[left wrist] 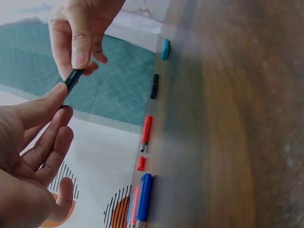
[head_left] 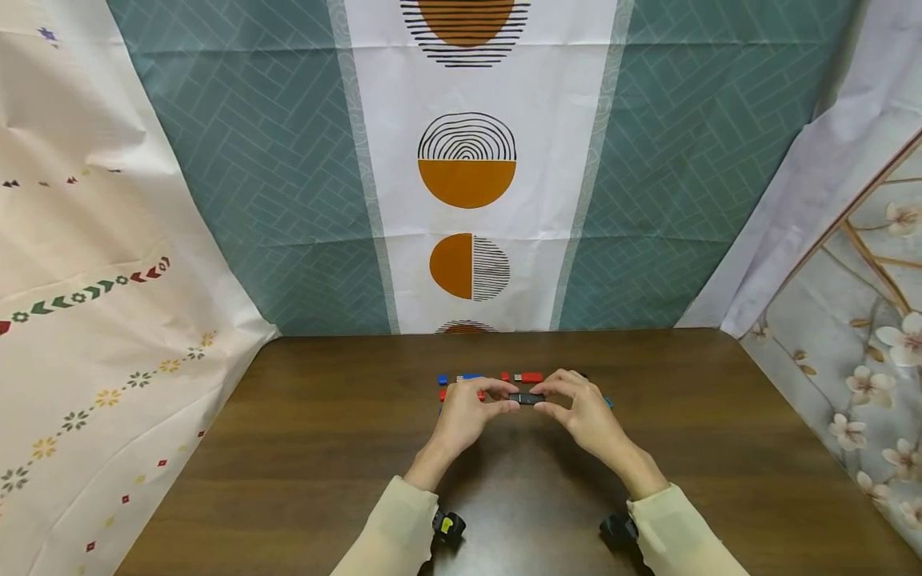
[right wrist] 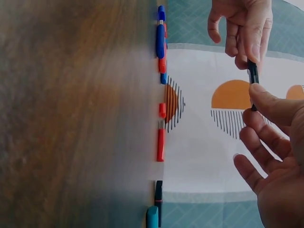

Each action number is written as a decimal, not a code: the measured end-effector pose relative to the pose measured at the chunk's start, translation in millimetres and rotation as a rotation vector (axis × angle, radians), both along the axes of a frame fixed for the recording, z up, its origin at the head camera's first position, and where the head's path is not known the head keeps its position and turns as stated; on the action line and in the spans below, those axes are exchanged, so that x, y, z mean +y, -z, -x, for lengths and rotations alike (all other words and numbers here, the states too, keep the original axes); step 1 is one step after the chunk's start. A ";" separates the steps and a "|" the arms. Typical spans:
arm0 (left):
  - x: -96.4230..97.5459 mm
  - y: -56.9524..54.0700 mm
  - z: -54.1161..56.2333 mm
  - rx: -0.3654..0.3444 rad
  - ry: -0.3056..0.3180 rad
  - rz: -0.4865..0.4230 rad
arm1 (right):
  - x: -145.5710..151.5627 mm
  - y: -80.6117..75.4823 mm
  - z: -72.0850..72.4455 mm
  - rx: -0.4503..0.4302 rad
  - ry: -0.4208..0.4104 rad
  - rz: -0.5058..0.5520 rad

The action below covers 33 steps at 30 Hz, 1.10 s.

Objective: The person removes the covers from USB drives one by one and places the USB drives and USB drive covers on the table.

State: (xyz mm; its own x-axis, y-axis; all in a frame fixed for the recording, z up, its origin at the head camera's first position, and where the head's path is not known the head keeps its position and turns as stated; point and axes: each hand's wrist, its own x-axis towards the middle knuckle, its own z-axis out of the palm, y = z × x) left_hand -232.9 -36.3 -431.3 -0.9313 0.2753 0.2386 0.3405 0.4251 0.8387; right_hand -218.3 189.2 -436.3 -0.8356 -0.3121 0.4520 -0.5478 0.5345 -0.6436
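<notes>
Between both hands, raised over the table, is a black USB flash drive point(head_left: 527, 398). My left hand point(head_left: 463, 414) pinches one end between thumb and fingertips. At the other end, the thumb and fingers of my right hand point(head_left: 589, 416) pinch it the same way. The left wrist view shows the black drive point(left wrist: 72, 81) tilted, with both thumbs pressed along it. Behind the hands lies a red USB flash drive point(head_left: 530, 378) with its metal plug bare and its red cap point(head_left: 505, 377) apart from it.
A blue USB flash drive point(right wrist: 160, 41) and its blue cap point(head_left: 442, 380) lie at the left of the group, near another red drive point(right wrist: 162, 64). To the right are a second black drive point(left wrist: 155, 86) and a teal one point(left wrist: 165, 49). Patterned cloth point(head_left: 310, 200) hangs behind the table point(head_left: 324, 448).
</notes>
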 end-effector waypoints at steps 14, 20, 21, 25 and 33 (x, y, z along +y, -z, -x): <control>-6.0 -1.0 0.6 0.000 -0.058 -0.045 | 10.2 -2.2 2.4 0.022 0.039 -0.004; -4.6 -0.1 0.5 0.033 -0.081 -0.041 | 10.6 -2.2 4.7 0.012 0.070 0.021; -4.5 0.3 0.5 0.040 -0.086 -0.038 | 10.9 -2.2 5.3 0.006 0.073 0.024; -4.5 1.4 3.7 0.052 -0.100 -0.032 | 12.8 -3.7 8.2 -0.023 0.078 0.038; 0.8 1.2 20.3 0.080 -0.107 0.053 | 19.7 -4.8 17.7 -0.063 0.110 0.037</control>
State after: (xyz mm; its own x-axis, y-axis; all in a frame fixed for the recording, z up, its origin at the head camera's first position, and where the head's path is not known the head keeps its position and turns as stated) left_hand -253.1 -35.4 -432.6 -0.9347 0.1893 0.3008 0.3554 0.5058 0.7861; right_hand -236.0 208.9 -431.5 -0.8910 -0.2010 0.4071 -0.4450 0.5649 -0.6949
